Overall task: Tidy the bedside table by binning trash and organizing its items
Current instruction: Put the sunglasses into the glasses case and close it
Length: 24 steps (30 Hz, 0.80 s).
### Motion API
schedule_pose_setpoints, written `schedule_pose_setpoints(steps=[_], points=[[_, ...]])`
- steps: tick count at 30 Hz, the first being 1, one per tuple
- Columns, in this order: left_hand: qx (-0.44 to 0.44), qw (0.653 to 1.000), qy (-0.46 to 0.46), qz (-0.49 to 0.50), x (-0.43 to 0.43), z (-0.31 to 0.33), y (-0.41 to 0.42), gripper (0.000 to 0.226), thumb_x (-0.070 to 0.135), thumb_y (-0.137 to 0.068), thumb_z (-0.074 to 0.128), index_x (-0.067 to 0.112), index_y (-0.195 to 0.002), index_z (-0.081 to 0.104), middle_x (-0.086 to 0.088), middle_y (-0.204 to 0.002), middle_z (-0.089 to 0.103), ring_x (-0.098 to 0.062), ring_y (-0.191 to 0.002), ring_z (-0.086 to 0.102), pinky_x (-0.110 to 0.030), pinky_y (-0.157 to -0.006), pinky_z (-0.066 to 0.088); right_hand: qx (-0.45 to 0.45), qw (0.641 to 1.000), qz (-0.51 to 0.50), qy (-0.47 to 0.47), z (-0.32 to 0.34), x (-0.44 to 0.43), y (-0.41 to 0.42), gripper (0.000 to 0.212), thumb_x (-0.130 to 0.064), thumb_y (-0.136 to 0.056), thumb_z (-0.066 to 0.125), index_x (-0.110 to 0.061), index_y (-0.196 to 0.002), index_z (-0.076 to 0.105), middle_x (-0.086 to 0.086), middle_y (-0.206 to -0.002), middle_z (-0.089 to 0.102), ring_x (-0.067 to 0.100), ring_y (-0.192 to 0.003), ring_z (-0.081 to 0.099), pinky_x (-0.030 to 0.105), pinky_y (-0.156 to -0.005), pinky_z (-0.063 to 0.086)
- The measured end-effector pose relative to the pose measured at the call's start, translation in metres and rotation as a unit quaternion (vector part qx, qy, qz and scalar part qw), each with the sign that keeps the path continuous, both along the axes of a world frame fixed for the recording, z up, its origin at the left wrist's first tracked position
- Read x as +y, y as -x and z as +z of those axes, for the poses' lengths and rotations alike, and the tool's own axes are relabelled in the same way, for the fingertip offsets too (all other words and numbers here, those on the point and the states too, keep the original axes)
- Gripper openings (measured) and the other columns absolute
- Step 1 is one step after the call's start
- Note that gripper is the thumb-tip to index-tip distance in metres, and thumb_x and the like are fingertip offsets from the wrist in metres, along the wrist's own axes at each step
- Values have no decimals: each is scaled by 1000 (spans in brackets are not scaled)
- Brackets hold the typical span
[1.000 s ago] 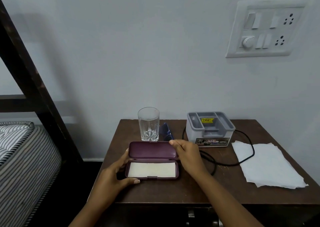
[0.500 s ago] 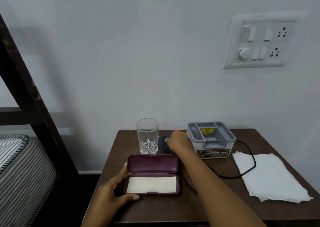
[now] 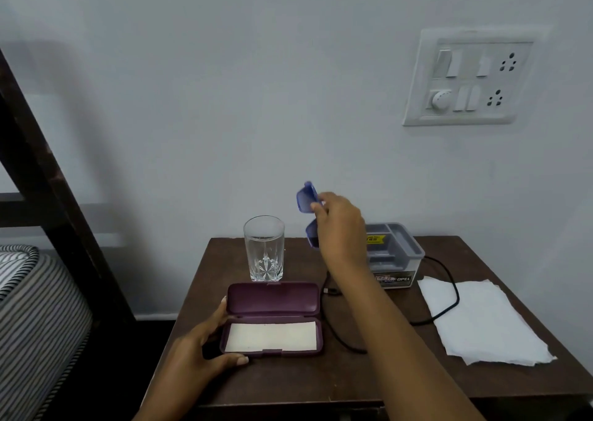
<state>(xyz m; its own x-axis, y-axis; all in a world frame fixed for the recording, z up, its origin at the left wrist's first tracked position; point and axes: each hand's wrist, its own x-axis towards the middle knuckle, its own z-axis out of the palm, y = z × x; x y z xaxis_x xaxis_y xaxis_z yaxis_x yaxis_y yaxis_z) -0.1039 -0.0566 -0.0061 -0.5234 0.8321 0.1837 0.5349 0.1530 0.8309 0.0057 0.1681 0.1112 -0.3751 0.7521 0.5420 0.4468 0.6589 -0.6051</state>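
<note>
Now, right hand point(image 3: 340, 228): clenched in a pinch, fingertips point(image 3: 318, 209) and thumb closed on the glasses point(image 3: 304, 199), raised off the table point(image 3: 288, 385).
Glasses: blue; one lens stands above the right fingertips, the other hangs below them, left of the palm; in the air, touching only this hand. Folded or not, I cannot tell.
Left hand point(image 3: 199, 347): grasping the left end of the case point(image 3: 272, 298), fingers point(image 3: 223, 306) at its far left corner, thumb on its front edge.
Case: maroon, open, flat on the table; lid laid back toward the wall, base nearer the person with a pale pad inside; just right of the left fingers, well below the right ones.
Glass point(image 3: 263, 247): clear, upright, just behind the lid, down and left of the right fingers, apart from the glasses.
Box point(image 3: 398, 253): grey, with compartments and a yellow label, partly hidden by the right wrist, down and right of the right fingers.
Cable point(image 3: 449, 295): black, coming round the box, crossing a corner of the paper point(image 3: 481, 321), passing under the right forearm; a plug end lies beside the case.
Paper: white, flat, far right of both hands.
Switch panel point(image 3: 471, 77): white, on the wall, up and right of the right fingers.
Bed point(image 3: 32, 308): striped mattress, far left of the left fingers.
</note>
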Motion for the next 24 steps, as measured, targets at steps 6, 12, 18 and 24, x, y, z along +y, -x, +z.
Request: schedule_pose_setpoints(steps=[6,12,18,24], points=[[-6,1000,0,10,0,-2,-1,98,32,-51,89,55,-131,37,49,-116,48,21,-111,48,5,-90,32,90,958,270,23,-8,-50,-30,21,-23,-91,56,-18,-108,68,-7,-90,62,4,-81,58,25,-75,50],[-2,1000,11,29,1,-7,-1,96,23,-54,89,43,-131,35,61,-95,45,24,-101,51,4,-83,37,-130,929,340,-58,-79,-74,-37,26,-29,-89,53,-26,-112,65,-5,-95,61,8,-86,59,21,-72,45],[2,1000,-4,18,-1,-3,-3,93,23,-57,88,52,-129,36,46,-118,47,13,-105,57,-3,-87,42,-156,926,339,-63,-93,-71,-36,25,-24,-89,54,-27,-110,65,-6,-96,59,10,-86,57,25,-70,47],[-5,1000,2,21,-1,-1,-4,95,22,-59,87,54,-130,33,49,-110,52,18,-103,55,-1,-85,41,-144,932,330,-53,-101,-71,-30,21,-29,-89,54,-27,-105,67,-8,-95,65,13,-89,60,31,-80,44]])
